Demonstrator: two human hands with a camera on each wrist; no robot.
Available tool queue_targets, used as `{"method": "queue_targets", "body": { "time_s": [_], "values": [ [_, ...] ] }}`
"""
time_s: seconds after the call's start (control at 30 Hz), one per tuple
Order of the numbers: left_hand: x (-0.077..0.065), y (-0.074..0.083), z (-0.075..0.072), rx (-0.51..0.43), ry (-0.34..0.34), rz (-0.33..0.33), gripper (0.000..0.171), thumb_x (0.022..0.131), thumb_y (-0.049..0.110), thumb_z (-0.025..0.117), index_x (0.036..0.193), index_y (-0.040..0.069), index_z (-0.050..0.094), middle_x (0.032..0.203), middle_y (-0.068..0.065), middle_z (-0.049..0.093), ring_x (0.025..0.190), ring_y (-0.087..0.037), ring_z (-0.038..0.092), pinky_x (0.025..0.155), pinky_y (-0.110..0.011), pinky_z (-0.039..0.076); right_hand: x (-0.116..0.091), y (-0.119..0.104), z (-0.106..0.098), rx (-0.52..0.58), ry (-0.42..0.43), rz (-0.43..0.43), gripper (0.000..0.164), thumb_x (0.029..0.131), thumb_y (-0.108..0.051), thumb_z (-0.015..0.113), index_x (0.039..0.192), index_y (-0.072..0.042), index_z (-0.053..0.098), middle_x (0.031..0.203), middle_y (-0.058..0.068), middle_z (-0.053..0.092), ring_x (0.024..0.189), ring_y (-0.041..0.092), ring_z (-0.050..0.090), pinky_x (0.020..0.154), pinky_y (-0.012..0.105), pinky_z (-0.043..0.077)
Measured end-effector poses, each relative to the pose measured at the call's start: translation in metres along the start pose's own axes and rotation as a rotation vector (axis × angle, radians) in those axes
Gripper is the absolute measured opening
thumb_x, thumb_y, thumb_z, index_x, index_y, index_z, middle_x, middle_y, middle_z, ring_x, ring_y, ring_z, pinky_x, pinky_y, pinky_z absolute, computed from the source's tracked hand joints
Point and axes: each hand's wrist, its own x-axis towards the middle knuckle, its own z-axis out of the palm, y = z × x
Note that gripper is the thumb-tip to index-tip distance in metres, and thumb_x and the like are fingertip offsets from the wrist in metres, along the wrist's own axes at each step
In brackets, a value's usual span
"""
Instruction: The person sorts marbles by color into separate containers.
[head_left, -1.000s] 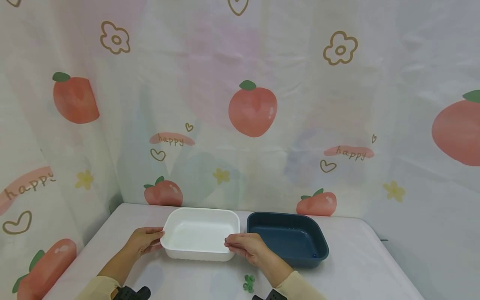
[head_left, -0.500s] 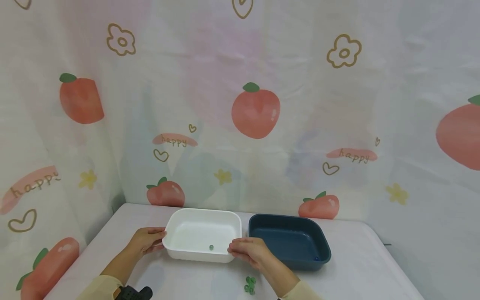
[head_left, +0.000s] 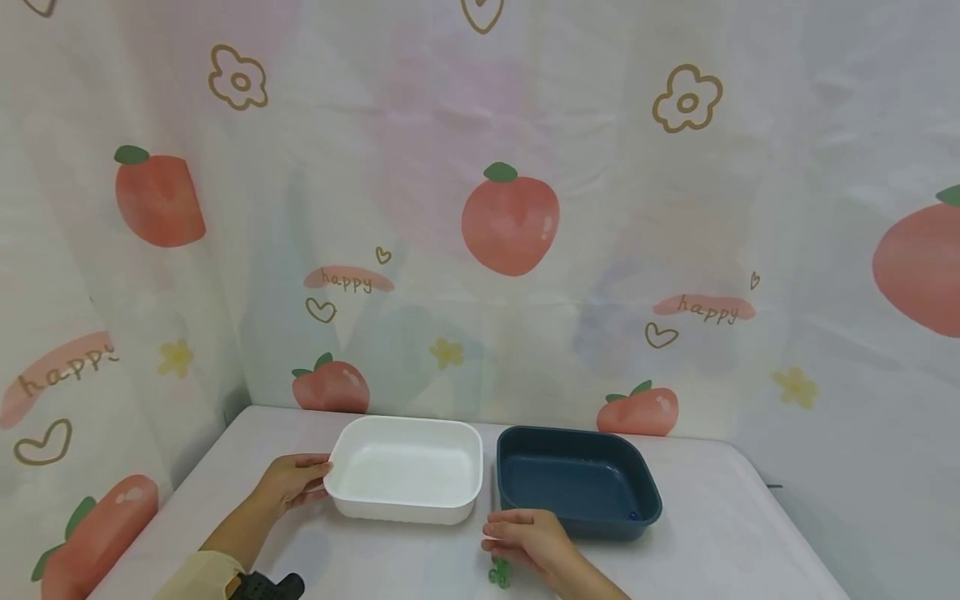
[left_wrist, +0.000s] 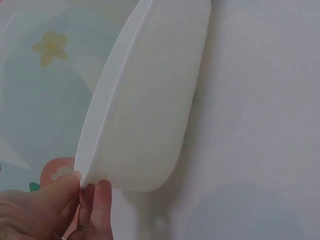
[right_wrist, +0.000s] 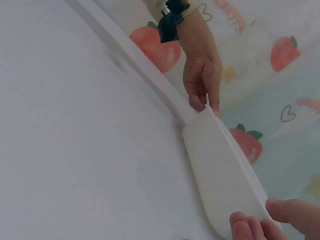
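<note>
Presently, left hand [head_left: 296, 481]: pinches white tray [head_left: 405, 512] at left rim.
White tray: oblong, rounded corners, smooth walls; far, left of blue tray [head_left: 573, 477].
Green beads [head_left: 499, 573]: near, partly covered by right hand [head_left: 531, 540].
Right hand: unclenched, fingers extended.

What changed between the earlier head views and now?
The right hand has come off the white tray and moved down and slightly right in the head view, near the green beads. The bead seen inside the tray half a second ago no longer shows. The left hand still grips the white tray; the blue tray stays put.
</note>
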Motion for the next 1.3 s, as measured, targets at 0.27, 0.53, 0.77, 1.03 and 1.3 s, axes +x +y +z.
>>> {"method": "queue_targets", "body": {
  "time_s": [0.27,0.53,0.77,1.03,1.3],
  "values": [
    [-0.002,0.000,-0.002,-0.010,-0.002,0.004,0.043,0.095,0.008,0.065,0.128,-0.016,0.053,0.108,-0.025,0.069,0.078,-0.017,0.071,0.073,-0.034,0.063,-0.012,0.016,-0.022,-0.051,0.045,-0.012,0.041,0.092,-0.006,0.067,0.123,0.019,0.056,0.100,0.015,0.073,0.086,0.017,0.072,0.082,0.032,0.061],
    [-0.001,0.000,-0.003,-0.012,-0.001,0.000,0.044,0.094,0.009,0.066,0.128,-0.015,0.053,0.108,-0.025,0.069,0.078,-0.018,0.072,0.075,-0.035,0.062,-0.006,0.026,-0.028,-0.113,0.093,0.023,0.038,0.090,-0.008,0.070,0.120,0.014,0.062,0.096,0.009,0.074,0.083,0.014,0.071,0.080,0.033,0.062],
    [0.000,-0.001,-0.002,-0.019,-0.005,0.010,0.045,0.094,0.009,0.066,0.128,-0.016,0.052,0.107,-0.025,0.069,0.078,-0.018,0.072,0.074,-0.035,0.062,-0.003,0.028,-0.028,-0.169,0.101,0.039,0.038,0.089,-0.010,0.071,0.119,0.012,0.063,0.092,0.004,0.074,0.083,0.015,0.071,0.079,0.034,0.062],
    [-0.002,0.001,-0.001,0.012,0.006,0.001,0.044,0.095,0.010,0.066,0.128,-0.015,0.053,0.110,-0.026,0.067,0.078,-0.017,0.071,0.074,-0.034,0.062,0.002,0.033,-0.025,-0.234,0.142,-0.016,0.027,0.086,-0.005,0.073,0.107,0.012,0.069,0.086,0.008,0.075,0.075,0.013,0.071,0.069,0.031,0.063],
    [-0.003,0.001,0.001,0.032,0.005,0.009,0.044,0.095,0.011,0.065,0.129,-0.015,0.052,0.116,-0.030,0.064,0.079,-0.019,0.072,0.074,-0.034,0.062,0.007,0.035,-0.020,-0.332,0.203,-0.037,0.021,0.082,-0.004,0.077,0.097,0.009,0.072,0.080,0.008,0.074,0.070,0.013,0.071,0.064,0.030,0.063]
  ]
}}
